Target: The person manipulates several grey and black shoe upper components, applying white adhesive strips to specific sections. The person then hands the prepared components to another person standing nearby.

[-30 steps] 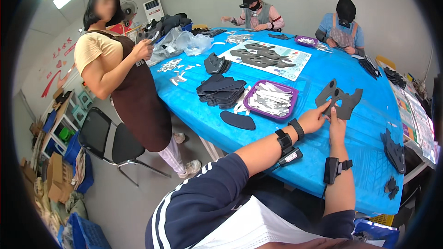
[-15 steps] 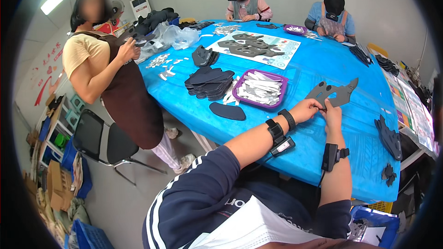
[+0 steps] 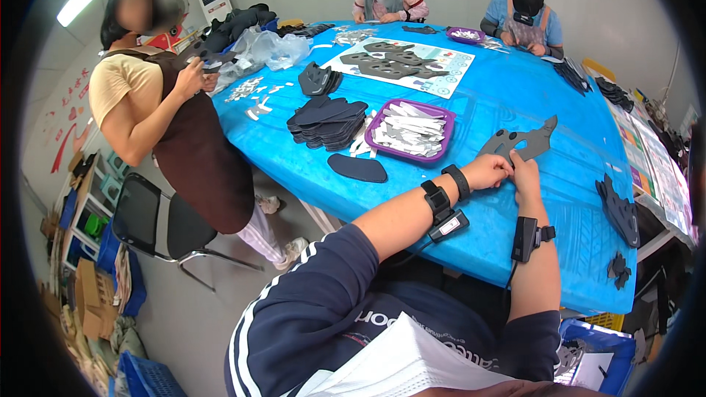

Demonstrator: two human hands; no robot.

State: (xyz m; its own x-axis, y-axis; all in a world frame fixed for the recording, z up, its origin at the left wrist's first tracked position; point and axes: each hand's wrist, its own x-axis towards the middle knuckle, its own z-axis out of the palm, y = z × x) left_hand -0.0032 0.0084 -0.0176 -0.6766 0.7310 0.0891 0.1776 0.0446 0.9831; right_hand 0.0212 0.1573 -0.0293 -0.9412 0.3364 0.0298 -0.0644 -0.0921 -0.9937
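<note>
A flat dark grey cut-out piece [image 3: 535, 142] with holes and a jagged far end is held just over the blue-covered table. My right hand [image 3: 525, 178] grips its near edge, thumb on top. My left hand [image 3: 488, 172] is closed at the same edge, its fingertips pinched together close to the right thumb. Whatever small thing may lie between those fingertips is hidden. To the left of my hands is a purple basket [image 3: 449, 129] of white strips [image 3: 408, 130]. Beyond it sit a stack of dark blue pads [image 3: 323, 123] and a single pad [image 3: 357, 168].
A printed sheet [image 3: 460, 73] bearing grey cut-outs lies farther back. More dark pieces [image 3: 618, 209] rest at the table's right edge. One person [image 3: 187, 139] stands at left by a black chair [image 3: 140, 213]; two others [image 3: 386, 3] [image 3: 523, 14] work across the table.
The whole view has shifted slightly, with table things appearing a little higher and farther left. Both hands stay at the near edge of the grey piece, the left fingers slightly re-angled.
</note>
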